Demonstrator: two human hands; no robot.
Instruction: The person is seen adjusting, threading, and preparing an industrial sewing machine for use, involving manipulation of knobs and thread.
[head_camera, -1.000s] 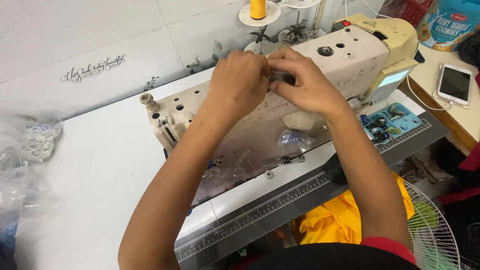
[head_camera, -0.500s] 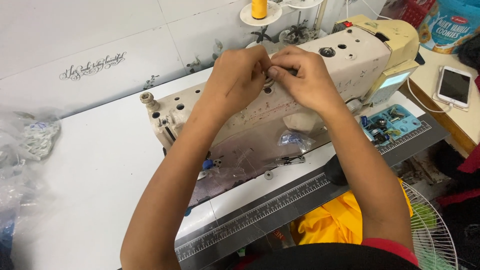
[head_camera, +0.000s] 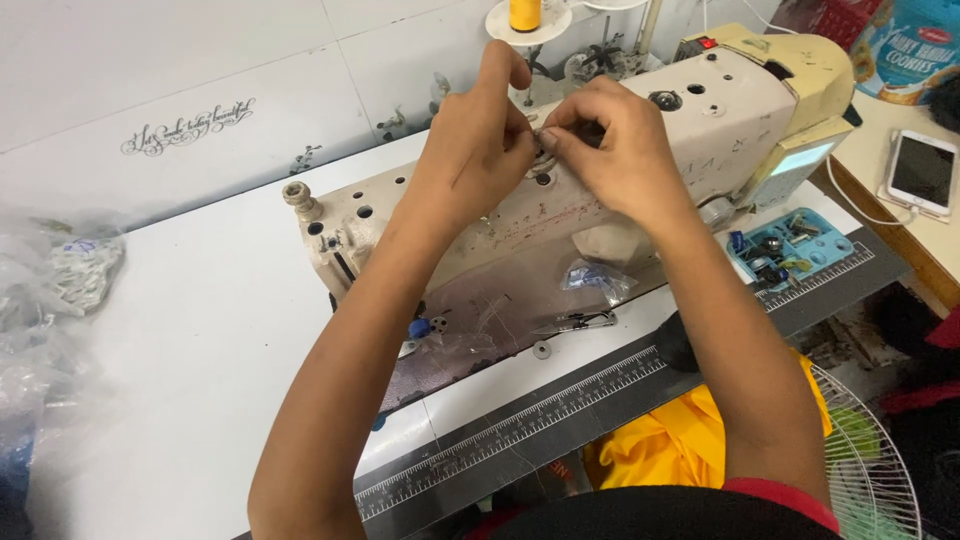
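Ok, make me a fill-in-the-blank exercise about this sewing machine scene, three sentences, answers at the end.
1. Both hands, left hand and right hand, meet on top of the cream industrial ____.
2. The spool of thread behind the hands is ____ in colour.
3. The white smartphone lies on the person's ____ side.

Missing words: sewing machine; yellow; right

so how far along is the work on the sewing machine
Done: nothing visibly finished. In hand: left hand and right hand pinch together at a spot on top of the sewing machine; what they pinch is too small to tell. Left: a small bag and clip lie untouched on the machine bed.
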